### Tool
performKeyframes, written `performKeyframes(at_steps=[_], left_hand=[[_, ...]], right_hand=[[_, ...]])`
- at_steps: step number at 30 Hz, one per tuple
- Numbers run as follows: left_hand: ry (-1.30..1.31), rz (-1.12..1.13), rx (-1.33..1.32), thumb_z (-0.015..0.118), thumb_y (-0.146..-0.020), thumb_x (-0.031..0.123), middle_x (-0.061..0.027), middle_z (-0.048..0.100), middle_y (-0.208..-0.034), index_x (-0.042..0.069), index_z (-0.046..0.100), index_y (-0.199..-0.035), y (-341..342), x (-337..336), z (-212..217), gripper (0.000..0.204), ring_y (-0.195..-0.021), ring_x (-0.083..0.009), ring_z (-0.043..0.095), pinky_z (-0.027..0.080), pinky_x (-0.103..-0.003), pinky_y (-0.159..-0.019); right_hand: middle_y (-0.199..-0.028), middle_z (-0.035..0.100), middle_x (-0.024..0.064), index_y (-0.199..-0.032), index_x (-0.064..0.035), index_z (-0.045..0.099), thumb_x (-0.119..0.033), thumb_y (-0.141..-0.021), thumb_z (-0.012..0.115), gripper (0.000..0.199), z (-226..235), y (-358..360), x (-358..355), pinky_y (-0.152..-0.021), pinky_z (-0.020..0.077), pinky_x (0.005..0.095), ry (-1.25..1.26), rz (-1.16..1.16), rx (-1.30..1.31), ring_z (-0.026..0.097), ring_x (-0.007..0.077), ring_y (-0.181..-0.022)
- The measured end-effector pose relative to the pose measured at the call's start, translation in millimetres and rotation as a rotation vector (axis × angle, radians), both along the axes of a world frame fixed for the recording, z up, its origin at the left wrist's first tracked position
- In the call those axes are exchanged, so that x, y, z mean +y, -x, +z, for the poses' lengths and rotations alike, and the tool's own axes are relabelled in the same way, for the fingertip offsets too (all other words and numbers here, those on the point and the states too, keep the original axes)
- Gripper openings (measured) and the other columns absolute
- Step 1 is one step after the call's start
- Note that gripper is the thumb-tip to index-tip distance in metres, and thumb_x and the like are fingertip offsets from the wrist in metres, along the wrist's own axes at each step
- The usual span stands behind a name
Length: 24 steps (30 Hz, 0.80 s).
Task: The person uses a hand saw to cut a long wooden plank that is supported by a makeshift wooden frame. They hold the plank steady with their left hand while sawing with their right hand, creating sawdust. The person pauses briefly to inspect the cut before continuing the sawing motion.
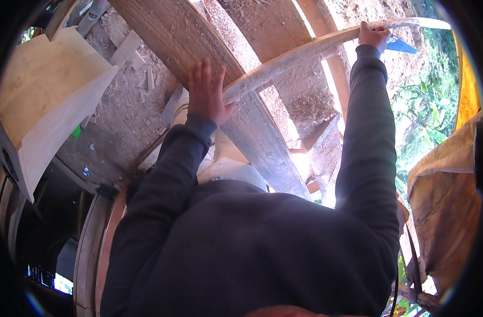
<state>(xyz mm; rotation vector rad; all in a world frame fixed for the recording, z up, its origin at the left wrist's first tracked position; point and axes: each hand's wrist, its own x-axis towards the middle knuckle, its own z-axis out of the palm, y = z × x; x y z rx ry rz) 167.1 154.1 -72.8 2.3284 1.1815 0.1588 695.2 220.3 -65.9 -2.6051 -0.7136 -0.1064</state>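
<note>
The left hand [203, 95] lies palm down with fingers spread on a wide plank [257, 129], its thumb side by the near end of a narrow wooden strip [299, 55]; whether the thumb presses on that end is hard to tell. The strip slants across the plank and the gaps beyond, up to the right hand [373, 37], whose fingers are curled in, clasping it near its far end. A blue pointed piece [402, 46] juts out beside this hand, its other end hidden, so I cannot say whether it is held too; any marking on it is too small to read. Wood scraps [138, 61] litter the ground to the left, where a small blue-and-white item [85, 170] is too tiny to identify or check for print. Farther out, a pale panel [51, 84] and a yellow sheet [467, 79] reach the dark rim, partly cut off, and glare washes out the plants [423, 111].
</note>
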Motion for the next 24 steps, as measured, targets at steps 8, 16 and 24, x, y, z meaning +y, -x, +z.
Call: performKeyframes(at_steps=[8, 16, 24], left_hand=[[-0.06, 0.104, 0.069, 0.089, -0.074, 0.054, -0.0361, 0.025, -0.165, 0.007, 0.033, -0.163, -6.3, 21.6, 9.2, 0.115, -0.155, -0.0547, 0.023, 0.019, -0.068, -0.126], [-0.132, 0.113, -0.011, 0.089, -0.073, 0.058, -0.0352, 0.028, -0.165, 0.007, 0.042, -0.159, -10.6, 26.5, 5.6, 0.111, -0.156, -0.0534, 0.024, 0.022, -0.066, -0.126], [-0.168, 0.149, -0.018, 0.088, -0.073, 0.061, -0.0324, 0.035, -0.162, 0.009, 0.048, -0.152, -8.4, 23.2, 0.3, 0.102, -0.152, -0.0515, 0.031, 0.027, -0.064, -0.125]], right_hand=[[-0.125, 0.061, 0.0162, -0.129, -0.002, 0.052, -0.032, -0.081, 0.082, 0.064, 7.1, 17.1, 19.3, -0.102, 0.0553, 0.0465, 0.031, -0.009, 0.119, 0.068, 0.0349, -0.113], [-0.13, 0.062, 0.0166, -0.136, -0.002, 0.051, -0.031, -0.087, 0.08, 0.064, 15.5, 7.8, 2.3, -0.092, 0.0596, 0.0423, 0.09, -0.016, 0.105, 0.071, 0.0299, -0.111], [-0.142, 0.064, 0.0231, -0.132, 0.0015, 0.041, -0.011, -0.108, 0.051, 0.029, 58.4, 35.2, -59.4, -0.044, 0.0535, 0.0267, -0.316, 0.07, 0.514, 0.076, 0.0221, -0.084]])
